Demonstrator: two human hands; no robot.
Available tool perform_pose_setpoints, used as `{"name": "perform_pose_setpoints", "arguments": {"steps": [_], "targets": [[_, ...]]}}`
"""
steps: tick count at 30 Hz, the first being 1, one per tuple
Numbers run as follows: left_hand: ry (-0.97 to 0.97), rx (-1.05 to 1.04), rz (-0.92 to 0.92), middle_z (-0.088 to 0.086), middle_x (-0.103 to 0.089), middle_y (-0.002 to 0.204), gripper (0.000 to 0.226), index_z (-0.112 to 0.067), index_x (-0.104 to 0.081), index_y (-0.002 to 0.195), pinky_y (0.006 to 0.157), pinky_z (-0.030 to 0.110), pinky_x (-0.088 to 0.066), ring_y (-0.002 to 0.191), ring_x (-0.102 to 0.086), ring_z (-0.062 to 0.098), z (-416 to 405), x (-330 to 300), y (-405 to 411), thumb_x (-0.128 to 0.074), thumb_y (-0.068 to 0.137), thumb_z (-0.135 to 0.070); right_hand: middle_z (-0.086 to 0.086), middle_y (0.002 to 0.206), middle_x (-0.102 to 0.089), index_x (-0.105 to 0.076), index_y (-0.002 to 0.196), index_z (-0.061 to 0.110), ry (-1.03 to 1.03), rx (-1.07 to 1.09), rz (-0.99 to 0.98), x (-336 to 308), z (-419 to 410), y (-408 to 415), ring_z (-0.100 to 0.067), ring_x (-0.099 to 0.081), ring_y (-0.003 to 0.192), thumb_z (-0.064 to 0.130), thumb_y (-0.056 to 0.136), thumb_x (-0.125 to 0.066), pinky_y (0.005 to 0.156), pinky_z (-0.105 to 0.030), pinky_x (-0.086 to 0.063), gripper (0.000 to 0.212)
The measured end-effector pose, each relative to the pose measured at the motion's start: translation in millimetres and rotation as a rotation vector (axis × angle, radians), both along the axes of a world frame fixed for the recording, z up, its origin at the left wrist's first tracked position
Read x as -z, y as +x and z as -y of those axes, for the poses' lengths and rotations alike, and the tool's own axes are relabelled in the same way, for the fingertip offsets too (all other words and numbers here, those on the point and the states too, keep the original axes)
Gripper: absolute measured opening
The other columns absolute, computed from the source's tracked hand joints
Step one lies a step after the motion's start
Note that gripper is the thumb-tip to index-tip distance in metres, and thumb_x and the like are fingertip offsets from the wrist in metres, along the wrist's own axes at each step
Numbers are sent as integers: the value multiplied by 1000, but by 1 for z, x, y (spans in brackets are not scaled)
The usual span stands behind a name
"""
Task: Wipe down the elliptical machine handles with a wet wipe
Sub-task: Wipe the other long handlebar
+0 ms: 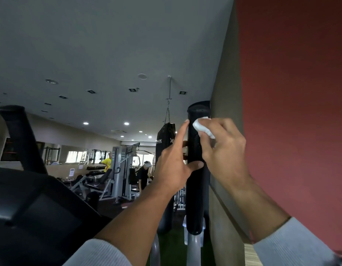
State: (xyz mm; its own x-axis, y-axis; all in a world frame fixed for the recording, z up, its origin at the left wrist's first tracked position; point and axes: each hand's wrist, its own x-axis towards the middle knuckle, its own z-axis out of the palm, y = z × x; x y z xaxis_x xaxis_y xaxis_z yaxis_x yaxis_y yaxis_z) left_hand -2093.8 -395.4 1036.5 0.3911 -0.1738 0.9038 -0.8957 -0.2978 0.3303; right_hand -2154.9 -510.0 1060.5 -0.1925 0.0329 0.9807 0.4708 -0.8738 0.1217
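Observation:
A black foam-covered elliptical handle [195, 198] stands upright right of centre, on a grey metal post. My right hand [224, 148] presses a crumpled white wet wipe [202, 127] against the upper part of the handle, just below its top cap. My left hand [174, 160] steadies the handle from the left, index finger up along its side and thumb laid across the front. The second handle [18, 135] rises dark at the far left.
The elliptical's dark console [41, 208] fills the lower left. A red wall [300, 112] and a beige column edge [224, 93] stand close on the right. A black punching bag [164, 148] hangs behind. Weight machines and two people are farther back.

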Motion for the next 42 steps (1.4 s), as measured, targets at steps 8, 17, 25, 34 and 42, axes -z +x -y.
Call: {"name": "perform_pose_setpoints", "arguments": {"steps": [8, 17, 25, 34, 42], "targets": [[17, 66, 17, -7, -68, 113, 114, -66, 5, 141, 84, 36, -57, 93, -67, 7, -2, 10, 1, -79, 80, -18, 3, 96, -66, -72, 107, 26, 50, 67, -194, 38, 5, -2, -2, -61, 75, 9, 85, -69, 69, -10, -50, 28], [-52, 6, 18, -6, -65, 120, 111, -59, -2, 144, 84, 39, -56, 94, -65, 16, 6, 20, -6, -76, 79, -10, 1, 81, -58, -70, 105, 19, 52, 157, 19, -6, -14, -30, -12, -51, 64, 15, 86, -69, 61, -8, -39, 20], [-270, 113, -37, -13, -64, 123, 90, -51, -26, 145, 90, 33, -56, 108, -63, 3, 23, 41, 7, -73, 82, -7, 4, 85, -46, -71, 112, 20, -102, 214, -107, 21, 0, -3, -6, -45, 62, 10, 85, -70, 54, -18, -44, 29], [-307, 118, -69, -13, -65, 118, 80, -57, -33, 140, 89, 35, -56, 104, -64, 6, 25, 57, 17, -72, 85, -13, 0, 83, -50, -72, 107, 18, -114, 84, 57, -13, -12, -31, -8, -49, 65, 13, 88, -68, 62, -15, -45, 21], [-221, 51, -66, -14, -59, 128, 91, -70, -22, 134, 88, 32, -57, 107, -61, 4, 21, 73, 25, -74, 84, -16, -13, 85, -54, -69, 103, 10, -304, 548, -214, -1, -10, -28, -30, -56, 49, 10, 85, -67, 44, -26, -41, 17]]}}
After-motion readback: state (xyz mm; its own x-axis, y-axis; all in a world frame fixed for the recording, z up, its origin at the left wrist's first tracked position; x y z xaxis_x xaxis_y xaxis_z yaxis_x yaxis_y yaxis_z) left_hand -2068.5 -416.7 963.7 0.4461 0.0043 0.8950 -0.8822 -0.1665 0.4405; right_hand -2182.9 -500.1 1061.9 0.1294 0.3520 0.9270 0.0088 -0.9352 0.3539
